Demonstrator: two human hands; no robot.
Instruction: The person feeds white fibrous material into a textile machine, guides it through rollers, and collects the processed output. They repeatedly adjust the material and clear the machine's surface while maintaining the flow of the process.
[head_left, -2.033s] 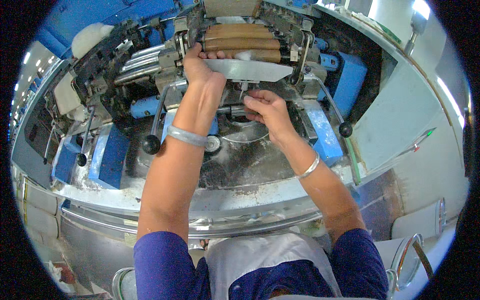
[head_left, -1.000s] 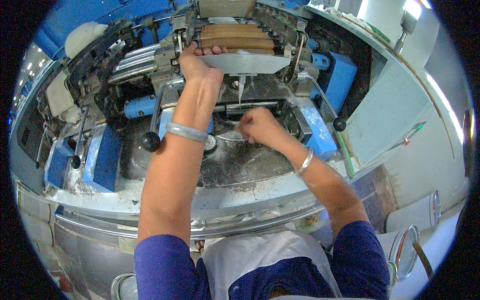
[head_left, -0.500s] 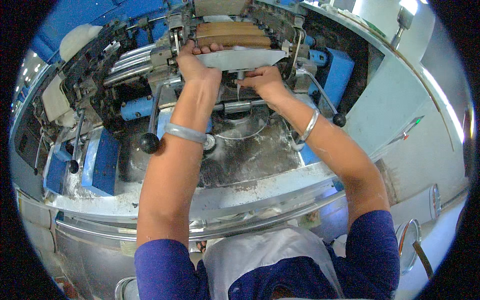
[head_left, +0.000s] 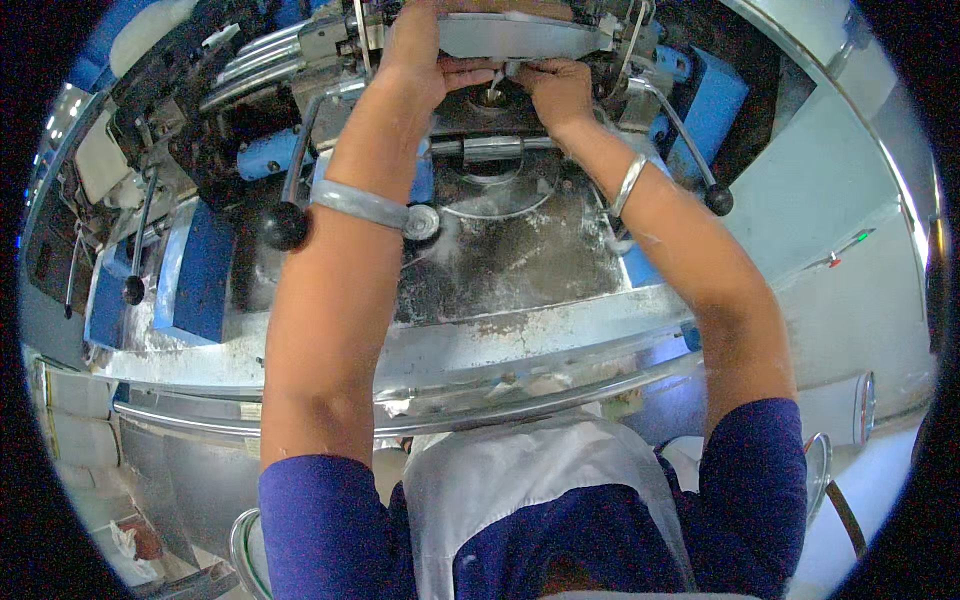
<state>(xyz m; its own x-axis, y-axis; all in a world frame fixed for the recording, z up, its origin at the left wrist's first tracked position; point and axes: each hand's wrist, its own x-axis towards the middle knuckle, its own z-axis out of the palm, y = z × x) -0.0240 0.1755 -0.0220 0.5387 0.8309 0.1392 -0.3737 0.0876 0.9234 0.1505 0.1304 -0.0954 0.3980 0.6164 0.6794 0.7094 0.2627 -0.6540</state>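
Observation:
At the top centre, a long grey metal plate (head_left: 525, 38) spans the machine, with both hands just below it. My left hand (head_left: 425, 65) is held at its left end, its fingers stretched to the right, tips against a thin white fibre strand (head_left: 496, 84). From the other side my right hand (head_left: 562, 92) comes in with bent fingers, pinching at the strand's top beside a small metal tube under the plate. Below the fingertips, the strand's lower end is at a small round brass-coloured opening (head_left: 492, 97). The fingertips partly hide the tube.
Levers with black ball knobs stand on both sides: a left knob (head_left: 286, 226) beside my forearm and a right knob (head_left: 718, 199). A shiny roller (head_left: 492, 149) lies below the opening. A curved metal rail (head_left: 540, 405) runs between the machine and my apron (head_left: 520, 450).
The view has shifted, so the machine sits higher in it. My left hand's fingers have moved from behind the plate to below it, meeting the right hand at the strand.

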